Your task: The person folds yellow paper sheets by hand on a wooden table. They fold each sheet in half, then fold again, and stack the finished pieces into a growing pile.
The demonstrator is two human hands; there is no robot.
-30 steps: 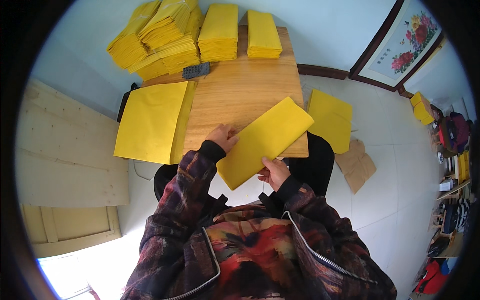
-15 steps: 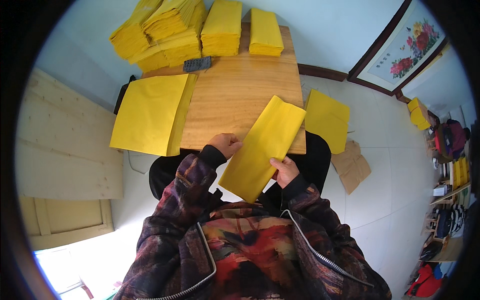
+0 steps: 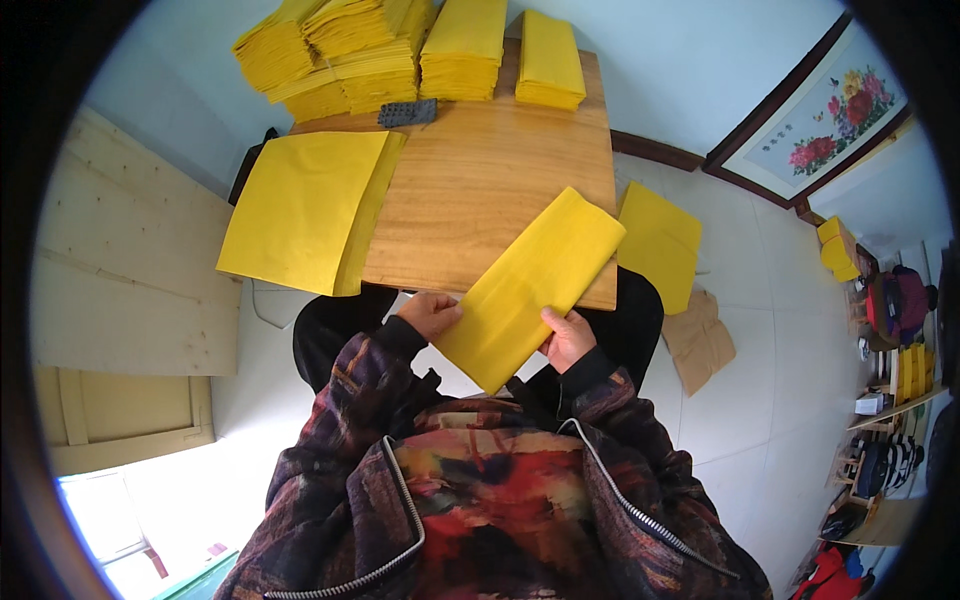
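Both hands were on one folded yellow paper sheet (image 3: pixel 533 285): the left hand (image 3: pixel 428 314) pinched its near left edge, the right hand (image 3: pixel 566 338) gripped its near right edge, fingers closed on the paper. The sheet ran diagonally away from the fingers, its far end lying over the near right corner of the wooden table (image 3: pixel 480 190).

Counting the rest: one big flat pile of unfolded yellow sheets (image 3: pixel 300 205) sat left of the left hand's fingers, hanging off the table's edge. Far beyond the fingers were about four stacks of folded yellow paper (image 3: pixel 400 50), maybe more, since the left ones ran together. One small dark block (image 3: pixel 407 112) lay just in front of them.

Right of the right fingers, another yellow sheet (image 3: pixel 657 243) and a brown cardboard piece (image 3: pixel 700 340) were on the white tiled floor (image 3: pixel 780 330). One framed flower picture (image 3: pixel 815 120) leaned against the pale wall.
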